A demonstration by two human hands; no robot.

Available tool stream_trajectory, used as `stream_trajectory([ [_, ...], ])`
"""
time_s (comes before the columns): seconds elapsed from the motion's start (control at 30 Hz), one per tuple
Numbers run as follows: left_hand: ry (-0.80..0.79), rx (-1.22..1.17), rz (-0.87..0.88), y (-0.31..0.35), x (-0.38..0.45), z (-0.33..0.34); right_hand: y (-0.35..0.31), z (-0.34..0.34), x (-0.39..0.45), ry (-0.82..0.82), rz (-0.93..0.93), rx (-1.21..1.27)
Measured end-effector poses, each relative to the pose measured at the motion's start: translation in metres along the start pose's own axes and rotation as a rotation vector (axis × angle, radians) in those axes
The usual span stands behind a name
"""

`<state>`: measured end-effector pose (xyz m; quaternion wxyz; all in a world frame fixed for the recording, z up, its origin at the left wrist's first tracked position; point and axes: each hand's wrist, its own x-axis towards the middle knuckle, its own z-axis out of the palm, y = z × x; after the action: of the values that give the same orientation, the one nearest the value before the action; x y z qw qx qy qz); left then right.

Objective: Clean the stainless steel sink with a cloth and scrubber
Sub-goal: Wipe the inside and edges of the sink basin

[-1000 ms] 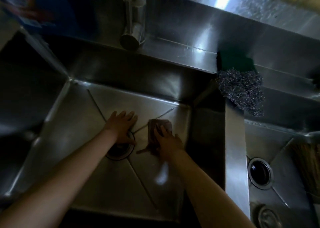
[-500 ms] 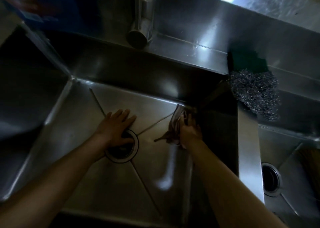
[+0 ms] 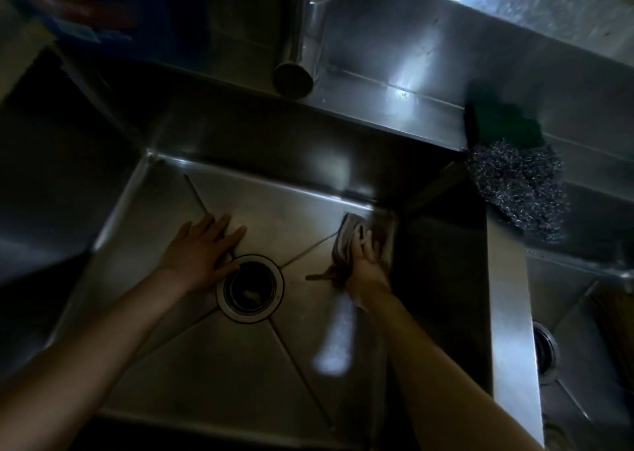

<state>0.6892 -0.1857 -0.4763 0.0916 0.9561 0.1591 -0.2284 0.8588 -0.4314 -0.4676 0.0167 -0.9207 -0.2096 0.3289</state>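
Deep in the left basin of the stainless steel sink, my left hand rests flat and open on the floor, just left of and behind the drain. My right hand holds a bunched brownish cloth and presses it on the floor at the foot of the right wall, near the back right corner. A tail of cloth trails out to the left of the hand. A steel wool scrubber lies on the divider between the basins, apart from both hands.
The faucet spout hangs over the back rim. A dark green scouring pad sits behind the steel wool. To the right is a second basin with its own drain. A blue packet stands at the back left.
My right hand has carried the cloth from the floor beside the drain to the right, up to the right wall by the back corner. My left hand has stayed by the drain.
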Motion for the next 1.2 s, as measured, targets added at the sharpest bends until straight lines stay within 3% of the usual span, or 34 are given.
stream_trajectory([
  [0.13,0.0,-0.004,0.013,-0.003,-0.001,-0.003,0.013,0.002,-0.001,0.067,0.111,-0.016],
  [0.27,-0.059,0.033,0.014,-0.006,0.003,-0.006,0.003,-0.016,0.021,0.017,0.157,0.01],
  [0.4,-0.065,0.046,0.018,-0.006,0.005,-0.006,-0.008,-0.026,0.039,0.104,0.091,0.061],
  [0.57,-0.044,0.059,0.049,-0.011,-0.002,-0.008,0.005,-0.007,0.035,0.061,-0.101,-0.003],
  [0.67,-0.027,0.04,0.016,-0.022,-0.007,-0.003,0.009,-0.006,0.037,0.113,-0.041,-0.06],
  [0.93,-0.032,-0.023,-0.049,-0.048,-0.018,0.004,-0.031,-0.014,0.044,0.054,0.027,0.09],
  [1.07,-0.018,-0.039,-0.051,-0.049,-0.019,0.007,-0.051,-0.011,0.047,0.08,-0.073,-0.008],
  [1.2,-0.022,-0.038,-0.053,-0.05,-0.022,0.006,-0.048,-0.005,0.041,0.064,-0.309,-0.134],
])
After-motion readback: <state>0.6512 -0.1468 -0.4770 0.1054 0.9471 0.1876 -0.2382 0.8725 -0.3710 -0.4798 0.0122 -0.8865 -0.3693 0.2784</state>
